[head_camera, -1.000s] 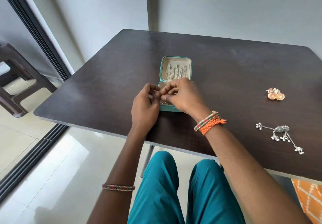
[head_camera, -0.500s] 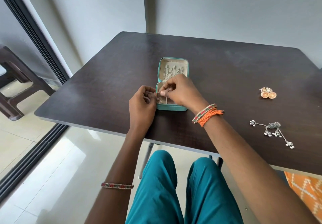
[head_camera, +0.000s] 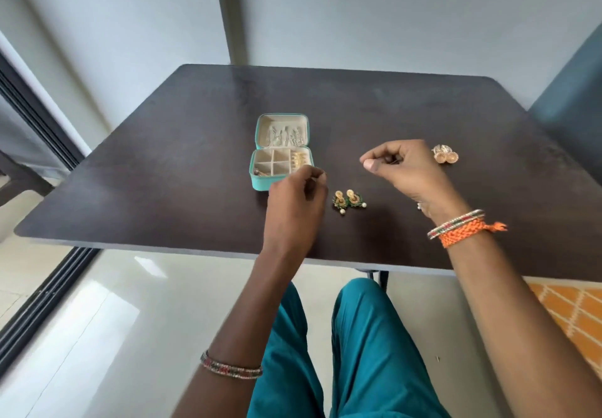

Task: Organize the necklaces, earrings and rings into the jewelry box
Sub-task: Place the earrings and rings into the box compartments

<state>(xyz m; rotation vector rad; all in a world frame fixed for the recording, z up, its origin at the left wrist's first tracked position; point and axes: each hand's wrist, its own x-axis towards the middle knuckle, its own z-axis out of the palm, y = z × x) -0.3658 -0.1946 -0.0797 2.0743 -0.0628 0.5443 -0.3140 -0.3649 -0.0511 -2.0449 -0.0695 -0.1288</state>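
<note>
The open jewelry box (head_camera: 280, 152) sits on the tabletop (head_camera: 163, 173), its lid laid back. The left hand (head_camera: 294, 204) hovers by the box's near right corner, fingers curled; whether it holds anything I cannot tell. The right hand (head_camera: 399, 170) is raised, thumb and fingers pinched together, contents unclear. Green earrings (head_camera: 348, 199) lie between the hands; gold earrings (head_camera: 444, 154) lie just right of the right hand.
</note>
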